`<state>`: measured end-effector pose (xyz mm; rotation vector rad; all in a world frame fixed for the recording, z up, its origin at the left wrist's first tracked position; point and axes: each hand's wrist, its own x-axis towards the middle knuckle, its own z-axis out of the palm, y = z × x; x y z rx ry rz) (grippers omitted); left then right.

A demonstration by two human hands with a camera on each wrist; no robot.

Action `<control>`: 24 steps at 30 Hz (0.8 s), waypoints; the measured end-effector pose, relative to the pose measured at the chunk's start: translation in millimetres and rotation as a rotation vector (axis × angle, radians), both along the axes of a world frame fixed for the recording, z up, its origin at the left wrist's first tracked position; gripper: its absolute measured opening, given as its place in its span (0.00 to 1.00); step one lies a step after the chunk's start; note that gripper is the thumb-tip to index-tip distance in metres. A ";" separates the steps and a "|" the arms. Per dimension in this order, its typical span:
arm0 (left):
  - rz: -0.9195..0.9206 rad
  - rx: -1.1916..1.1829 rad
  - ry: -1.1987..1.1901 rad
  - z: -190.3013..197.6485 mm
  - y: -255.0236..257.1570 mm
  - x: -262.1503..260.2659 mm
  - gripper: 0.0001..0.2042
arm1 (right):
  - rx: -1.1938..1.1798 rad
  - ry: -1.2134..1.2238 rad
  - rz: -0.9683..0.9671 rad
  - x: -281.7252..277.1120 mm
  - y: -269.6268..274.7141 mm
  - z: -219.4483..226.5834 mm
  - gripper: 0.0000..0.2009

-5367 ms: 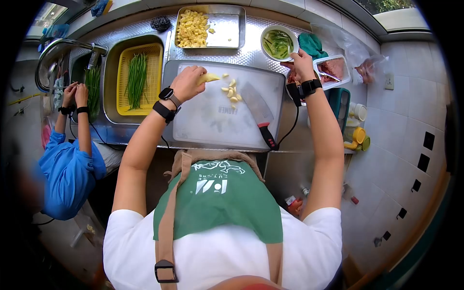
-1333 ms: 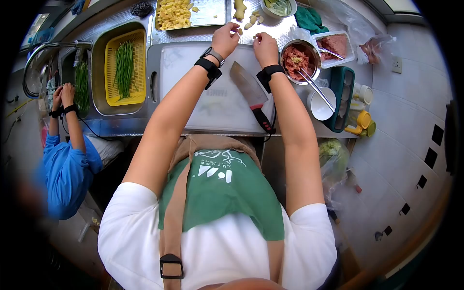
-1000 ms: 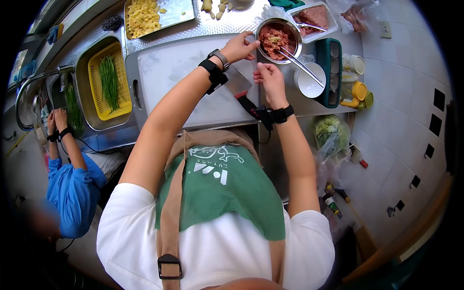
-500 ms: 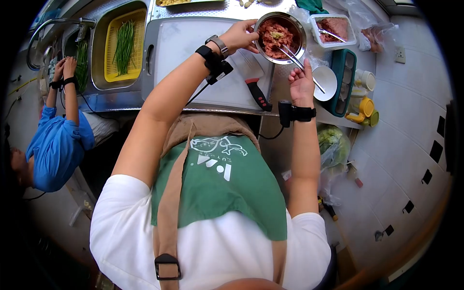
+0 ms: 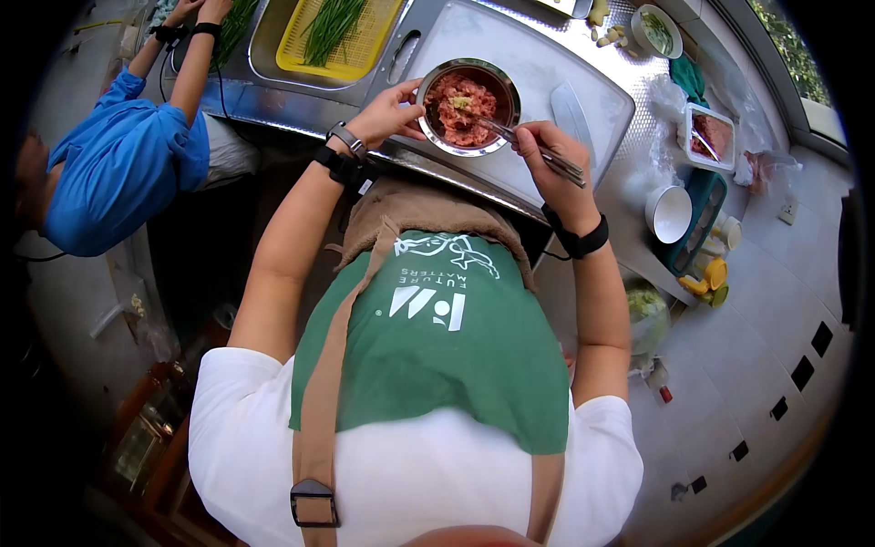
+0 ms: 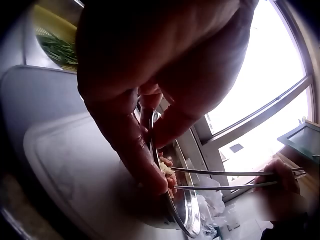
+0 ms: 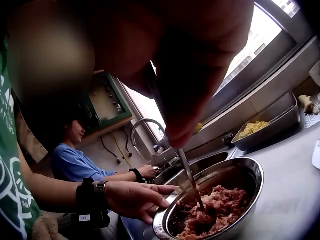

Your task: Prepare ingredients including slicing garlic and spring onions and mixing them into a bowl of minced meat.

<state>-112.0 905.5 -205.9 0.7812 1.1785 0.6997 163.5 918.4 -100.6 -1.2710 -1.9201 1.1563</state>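
Note:
A steel bowl [image 5: 512, 89] of minced meat [image 5: 453, 120], topped with a pale chopped clump, stands over the cutting board [image 5: 583, 68]. My left hand [image 5: 390, 111] pinches the bowl's rim between thumb and fingers, as the left wrist view also shows. In my right hand [image 5: 558, 169] is a pair of metal chopsticks [image 5: 504, 132], gripped near the upper ends. Their tips sit in the meat, seen in the right wrist view beside the bowl's near wall [image 7: 252, 200]. To the bowl's right a knife blade [image 5: 571, 114] lies on the board; its handle is hidden behind my right hand.
A white bowl [image 5: 669, 215], a green container [image 5: 704, 214] and a meat tray [image 5: 726, 137] stand to the right. A bowl of greens [image 5: 658, 33] is at the back. On the left, a person in blue [image 5: 128, 173] works near the yellow basket [image 5: 296, 59] of chives.
The bowl of meat has come left onto the board with my left hand on its rim. My right hand, open half a second ago, now grips the chopsticks. The ginger pieces were set aside earlier.

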 end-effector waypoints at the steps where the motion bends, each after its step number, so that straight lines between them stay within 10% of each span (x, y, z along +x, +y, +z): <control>1: 0.005 0.000 -0.007 1.5 -0.4 -5.4 0.31 | 0.000 -0.007 0.005 -13.9 1.5 -3.6 0.07; 3: -0.049 -0.176 -0.097 9.0 -1.3 -9.2 0.33 | 0.307 -0.049 0.259 -36.2 8.0 -19.8 0.06; 24: -0.017 0.009 -0.009 -16.1 7.9 2.5 0.27 | 0.154 -0.225 -0.055 -49.4 5.5 -20.0 0.10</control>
